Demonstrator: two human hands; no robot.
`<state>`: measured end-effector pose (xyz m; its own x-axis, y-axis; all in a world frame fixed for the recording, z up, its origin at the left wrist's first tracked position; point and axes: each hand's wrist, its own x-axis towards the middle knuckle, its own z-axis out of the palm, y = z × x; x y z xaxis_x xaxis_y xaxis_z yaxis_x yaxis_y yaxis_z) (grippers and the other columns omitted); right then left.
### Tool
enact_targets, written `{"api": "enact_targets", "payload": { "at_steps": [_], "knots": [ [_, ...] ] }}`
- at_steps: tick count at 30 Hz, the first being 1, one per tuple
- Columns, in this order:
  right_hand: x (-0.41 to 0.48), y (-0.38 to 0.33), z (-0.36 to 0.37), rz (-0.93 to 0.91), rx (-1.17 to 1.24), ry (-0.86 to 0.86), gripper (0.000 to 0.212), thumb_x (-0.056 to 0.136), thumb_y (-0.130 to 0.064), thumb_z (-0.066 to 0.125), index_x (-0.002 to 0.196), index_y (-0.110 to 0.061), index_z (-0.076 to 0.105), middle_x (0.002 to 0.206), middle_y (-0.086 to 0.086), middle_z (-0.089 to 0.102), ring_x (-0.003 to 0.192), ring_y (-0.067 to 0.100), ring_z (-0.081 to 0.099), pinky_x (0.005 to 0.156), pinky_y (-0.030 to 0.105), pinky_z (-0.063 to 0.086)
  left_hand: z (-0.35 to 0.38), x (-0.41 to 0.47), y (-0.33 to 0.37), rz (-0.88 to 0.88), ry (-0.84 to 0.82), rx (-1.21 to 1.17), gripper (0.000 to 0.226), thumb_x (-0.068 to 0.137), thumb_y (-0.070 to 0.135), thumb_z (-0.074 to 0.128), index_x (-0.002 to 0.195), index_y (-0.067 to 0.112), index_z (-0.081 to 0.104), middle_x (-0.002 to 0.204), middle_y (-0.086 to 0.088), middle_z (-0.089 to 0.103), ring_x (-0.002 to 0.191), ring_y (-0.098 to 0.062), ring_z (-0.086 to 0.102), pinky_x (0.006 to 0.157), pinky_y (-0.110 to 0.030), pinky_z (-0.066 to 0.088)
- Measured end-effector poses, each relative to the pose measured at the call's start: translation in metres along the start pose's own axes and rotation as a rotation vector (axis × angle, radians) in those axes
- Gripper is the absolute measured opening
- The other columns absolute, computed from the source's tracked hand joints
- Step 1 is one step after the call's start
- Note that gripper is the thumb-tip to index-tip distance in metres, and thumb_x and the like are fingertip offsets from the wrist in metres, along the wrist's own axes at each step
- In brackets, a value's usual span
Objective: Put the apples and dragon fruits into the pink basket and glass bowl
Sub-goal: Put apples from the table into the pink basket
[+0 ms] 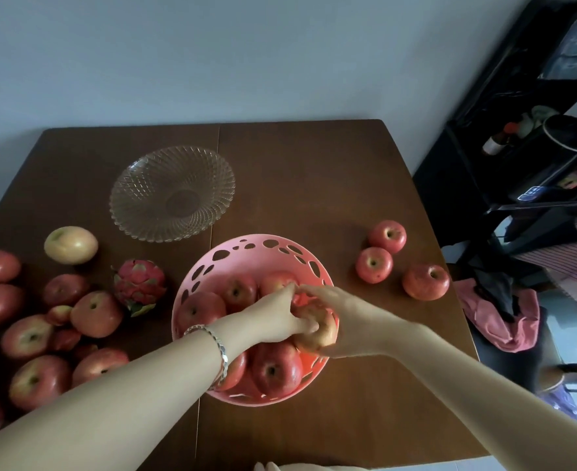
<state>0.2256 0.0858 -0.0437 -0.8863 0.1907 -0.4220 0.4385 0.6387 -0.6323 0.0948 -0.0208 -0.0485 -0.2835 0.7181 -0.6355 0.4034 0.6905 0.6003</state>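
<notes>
The pink basket (266, 246) stands in the middle of the brown table and holds several red apples. Both hands meet over its right side on one yellowish-red apple (317, 329): my left hand (276, 317) grips it from the left and my right hand (344, 317) cups it from the right. The patterned glass bowl (173, 193) sits empty behind the basket to the left. A pink dragon fruit (140, 283) lies just left of the basket. Several apples (95, 312) are heaped at the left edge. Three apples (387, 236) lie right of the basket.
A pale yellow-green fruit (71, 244) rests left of the glass bowl. A dark shelf unit (518, 137) with bottles and appliances stands to the right of the table. Pink cloth (497, 317) lies on a seat beside the table's right edge.
</notes>
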Motion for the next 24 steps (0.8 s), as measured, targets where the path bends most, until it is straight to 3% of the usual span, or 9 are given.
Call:
{"api": "enact_targets", "payload": {
  "at_steps": [3,6,8,11,15,17,19,22,24],
  "knots": [
    [0.012,0.025,-0.036,-0.057,0.076,0.200,0.065,0.070,-0.008,0.066,0.132,-0.019,0.051,0.133,0.000,0.051,0.121,0.008,0.045,0.104,0.012,0.032,0.004,-0.003,-0.003,0.012,0.032,0.041,0.056,0.082,0.038,0.065,0.131,0.020,0.045,0.130,0.002,0.054,0.119,-0.017,0.052,0.099,-0.026,0.038],
    [0.033,0.059,-0.059,0.230,-0.215,0.372,0.064,0.080,-0.004,0.057,0.139,-0.020,0.041,0.149,0.002,0.033,0.141,0.020,0.025,0.111,0.031,0.028,0.008,-0.008,-0.007,0.019,0.067,-0.006,0.050,0.082,0.039,0.065,0.126,0.024,0.049,0.126,0.005,0.058,0.116,-0.013,0.053,0.098,-0.026,0.040],
    [0.046,0.075,-0.059,0.387,-0.466,0.241,0.070,0.085,-0.010,0.055,0.147,-0.024,0.025,0.156,0.005,0.018,0.146,0.025,0.010,0.114,0.040,0.024,0.010,-0.010,-0.009,0.012,0.093,-0.037,0.050,0.081,0.041,0.065,0.125,0.025,0.050,0.124,0.006,0.059,0.114,-0.011,0.053,0.097,-0.025,0.040],
    [0.058,0.087,-0.046,0.384,-0.721,-0.008,0.080,0.084,-0.012,0.058,0.149,-0.029,0.015,0.157,0.014,0.008,0.146,0.031,0.004,0.118,0.041,0.014,0.012,-0.010,-0.011,-0.001,0.114,-0.049,0.049,0.081,0.043,0.066,0.124,0.025,0.050,0.116,0.009,0.059,0.107,-0.008,0.054,0.093,-0.023,0.041],
    [0.059,0.088,-0.039,0.347,-0.837,0.020,0.072,0.083,-0.008,0.057,0.146,-0.024,0.027,0.147,0.017,0.027,0.135,0.032,0.026,0.113,0.038,0.027,0.011,-0.009,-0.012,0.001,0.116,-0.073,0.046,0.079,0.042,0.068,0.118,0.026,0.052,0.106,0.014,0.057,0.100,-0.005,0.053,0.092,-0.022,0.043],
    [0.054,0.086,-0.039,0.351,-0.689,0.099,0.071,0.079,-0.013,0.063,0.142,-0.023,0.032,0.139,0.011,0.038,0.128,0.029,0.034,0.106,0.038,0.035,0.012,-0.009,-0.013,0.002,0.120,-0.081,0.045,0.078,0.042,0.069,0.117,0.026,0.052,0.105,0.014,0.058,0.101,-0.006,0.055,0.093,-0.023,0.044],
    [0.048,0.076,-0.044,0.366,-0.336,0.230,0.078,0.071,-0.022,0.072,0.139,-0.022,0.035,0.131,0.005,0.045,0.124,0.026,0.038,0.098,0.036,0.041,0.014,-0.009,-0.015,0.007,0.134,-0.093,0.045,0.078,0.042,0.069,0.117,0.026,0.052,0.105,0.014,0.058,0.102,-0.006,0.056,0.091,-0.022,0.043],
    [0.040,0.040,-0.052,0.204,0.110,0.439,0.074,0.064,-0.024,0.081,0.130,-0.023,0.046,0.118,-0.001,0.050,0.113,0.017,0.046,0.091,0.025,0.040,0.019,-0.012,-0.017,0.015,0.179,-0.105,0.047,0.079,0.043,0.067,0.120,0.026,0.051,0.111,0.014,0.058,0.103,-0.005,0.053,0.090,-0.021,0.040],
    [0.038,0.015,-0.052,0.090,0.250,0.435,0.069,0.063,-0.024,0.083,0.124,-0.026,0.052,0.113,-0.006,0.054,0.103,0.011,0.054,0.088,0.023,0.045,0.023,-0.014,-0.018,0.010,0.219,-0.092,0.051,0.079,0.045,0.066,0.123,0.026,0.050,0.119,0.013,0.057,0.110,-0.007,0.052,0.093,-0.021,0.038]
  ]
}}
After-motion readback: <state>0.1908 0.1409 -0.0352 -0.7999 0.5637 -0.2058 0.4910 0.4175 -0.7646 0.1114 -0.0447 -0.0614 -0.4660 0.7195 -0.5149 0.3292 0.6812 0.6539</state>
